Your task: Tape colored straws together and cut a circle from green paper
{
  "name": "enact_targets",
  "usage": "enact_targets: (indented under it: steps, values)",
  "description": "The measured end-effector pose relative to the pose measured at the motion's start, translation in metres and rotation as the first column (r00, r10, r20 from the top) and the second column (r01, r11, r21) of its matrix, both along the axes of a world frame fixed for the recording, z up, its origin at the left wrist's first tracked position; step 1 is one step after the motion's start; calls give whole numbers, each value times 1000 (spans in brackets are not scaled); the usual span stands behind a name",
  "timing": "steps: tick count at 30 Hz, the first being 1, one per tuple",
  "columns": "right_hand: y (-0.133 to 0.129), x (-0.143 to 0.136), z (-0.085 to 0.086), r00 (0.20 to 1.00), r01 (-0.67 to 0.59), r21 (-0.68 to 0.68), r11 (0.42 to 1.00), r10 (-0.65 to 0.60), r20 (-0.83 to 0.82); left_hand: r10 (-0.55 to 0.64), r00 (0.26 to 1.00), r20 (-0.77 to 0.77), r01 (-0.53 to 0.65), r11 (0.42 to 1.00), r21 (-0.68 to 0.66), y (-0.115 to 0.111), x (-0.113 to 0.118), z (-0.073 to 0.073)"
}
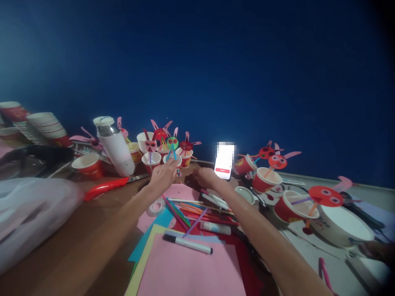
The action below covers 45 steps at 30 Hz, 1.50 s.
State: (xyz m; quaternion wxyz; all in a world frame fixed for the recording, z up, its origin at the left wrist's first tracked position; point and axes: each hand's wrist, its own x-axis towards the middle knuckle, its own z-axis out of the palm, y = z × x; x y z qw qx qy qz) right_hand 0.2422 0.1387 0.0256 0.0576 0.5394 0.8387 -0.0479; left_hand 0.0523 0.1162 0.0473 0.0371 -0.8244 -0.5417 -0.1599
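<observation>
My left hand (165, 174) reaches to a paper cup (172, 161) that carries a green paper rabbit face (172, 143) on blue straws. Its fingers are closed at the cup's front, and the cup stands among others with rabbit faces. My right hand (204, 176) is over the table just left of a lit phone (224, 162); its fingertips are dark and blurred, so their hold is unclear. Between my forearms lie colored straws (188, 207), a tape roll (156, 206), a glue stick (215, 227) and a marker (187, 243) on pink paper (188, 271).
Red-handled scissors (106, 188) and a white bottle (115, 146) are at the left, near a plastic bag (37, 213) and stacked cups (49, 127). More rabbit cups (294, 207) and a white bowl (345, 226) stand at the right. A blue wall (197, 74) rises behind.
</observation>
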Motion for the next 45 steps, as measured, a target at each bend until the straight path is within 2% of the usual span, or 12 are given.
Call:
enact_targets:
  steps: [5,11,16,20,24,30,34,39,45]
  values:
    - [-6,-2,3,998,-32,40,999,34,-56,-3,999,33,1,998,58,-2,-1,2]
    - [-7,-17,-2,993,-90,34,995,93,-68,-58,989,139,45,995,92,-31,-11,12]
    - [-4,-22,-7,996,-82,29,996,82,-19,-146,960,238,110,981,158,-52,-27,-3]
    - [4,-3,0,999,-20,75,997,17,31,-191,936,295,138,972,192,-59,-36,-17]
    - [12,14,6,996,37,132,991,-47,72,-238,915,327,173,961,216,-61,-36,-24]
    - [10,6,-12,994,-15,78,997,6,107,-285,935,212,252,953,170,-60,-29,-22]
    - [10,-1,-20,994,-4,70,998,-4,108,-272,959,80,267,962,63,-53,-18,-19]
    - [5,0,-17,998,14,73,997,-19,67,-186,981,-52,187,982,19,-41,-6,-24]
    - [-3,20,-3,998,41,133,990,-35,-46,-333,942,-51,335,941,53,-42,-11,-28]
